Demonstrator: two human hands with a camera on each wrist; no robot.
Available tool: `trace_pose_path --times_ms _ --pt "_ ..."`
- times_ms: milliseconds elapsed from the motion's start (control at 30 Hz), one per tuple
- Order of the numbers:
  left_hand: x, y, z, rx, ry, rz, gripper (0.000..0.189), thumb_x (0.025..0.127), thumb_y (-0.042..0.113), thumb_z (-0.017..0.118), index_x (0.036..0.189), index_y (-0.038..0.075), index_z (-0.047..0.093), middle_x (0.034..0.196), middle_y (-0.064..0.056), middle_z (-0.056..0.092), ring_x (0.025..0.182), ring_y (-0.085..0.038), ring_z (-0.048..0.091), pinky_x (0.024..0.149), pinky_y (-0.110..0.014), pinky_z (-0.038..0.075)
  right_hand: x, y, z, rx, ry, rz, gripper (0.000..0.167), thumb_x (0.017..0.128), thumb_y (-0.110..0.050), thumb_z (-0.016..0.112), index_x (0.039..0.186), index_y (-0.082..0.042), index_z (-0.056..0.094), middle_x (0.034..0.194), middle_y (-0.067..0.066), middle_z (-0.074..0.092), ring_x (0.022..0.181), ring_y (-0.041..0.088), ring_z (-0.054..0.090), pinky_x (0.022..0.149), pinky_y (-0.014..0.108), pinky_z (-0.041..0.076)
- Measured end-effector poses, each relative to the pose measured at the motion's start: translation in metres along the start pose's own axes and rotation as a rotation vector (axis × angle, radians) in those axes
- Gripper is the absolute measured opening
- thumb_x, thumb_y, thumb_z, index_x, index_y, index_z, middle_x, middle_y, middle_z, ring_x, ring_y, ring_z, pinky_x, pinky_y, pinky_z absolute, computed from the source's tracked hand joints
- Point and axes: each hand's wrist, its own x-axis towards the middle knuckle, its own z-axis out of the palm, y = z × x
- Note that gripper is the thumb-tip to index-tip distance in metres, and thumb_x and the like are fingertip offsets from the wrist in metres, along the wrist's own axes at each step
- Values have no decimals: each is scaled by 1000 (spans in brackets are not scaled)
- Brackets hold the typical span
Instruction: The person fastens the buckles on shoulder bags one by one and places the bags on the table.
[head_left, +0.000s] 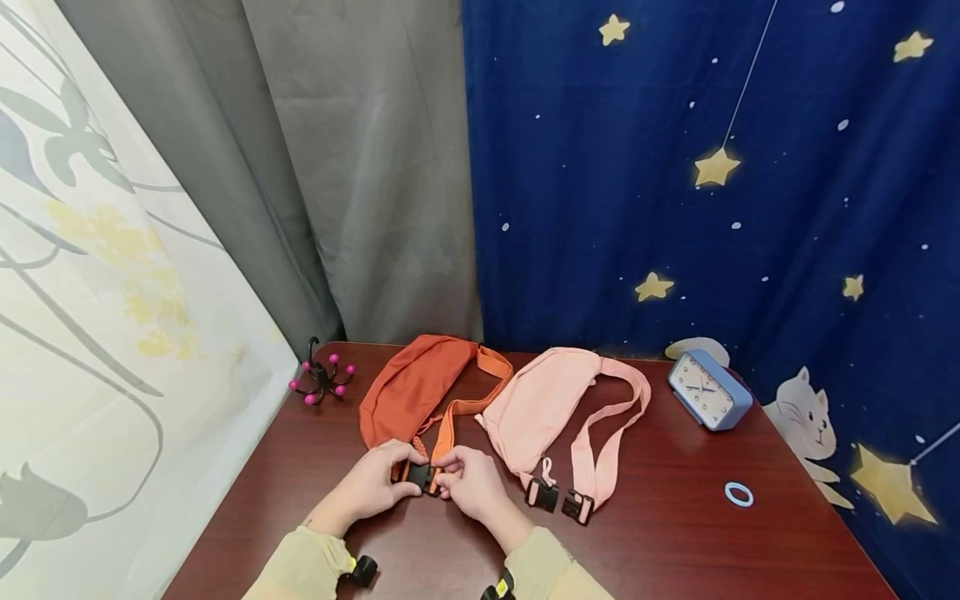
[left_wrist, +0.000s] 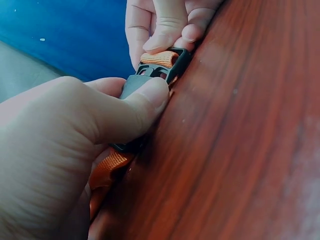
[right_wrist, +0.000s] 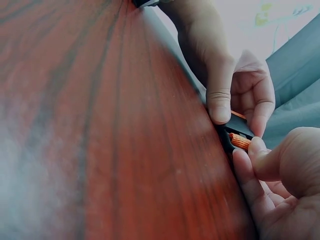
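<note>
Head view: my left hand (head_left: 369, 483) and right hand (head_left: 476, 485) pinch the black buckle (head_left: 417, 475) between them, red bag (head_left: 416, 383) just beyond; left wrist: my left thumb lies across the buckle; right wrist: my right fingers (right_wrist: 270, 162) grip beside its orange strap (right_wrist: 240, 141).

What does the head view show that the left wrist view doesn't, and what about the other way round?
Only the head view shows the pale pink bag, the red-orange bag's pouch, the blue clock and the black object with pink tips. Only the left wrist view clearly shows slots in the black buckle. Both show the left hand and right hand holding that buckle, the orange strap, the dark red table and the blue curtain.
</note>
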Motion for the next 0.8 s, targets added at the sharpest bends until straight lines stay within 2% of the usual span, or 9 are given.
trace_pose_path --times_ms 200,800 --pt "0 0 0 5 8 20 40 80 18 99 112 25 76 113 12 74 109 -9 69 98 -37 59 1 -1 2 7 18 -5 14 96 -1 81 107 -9 80 78 -1 79 62 8 73 60 21 59" --pt "1 2 1 20 0 24 39 82 18 98 112 26 76 112 13 74 108 -9 69 98 -37 58 6 1 9 41 30 -3 14 96 0 81 104 -11 80 78 -1 79 61 7 73 60 21 60"
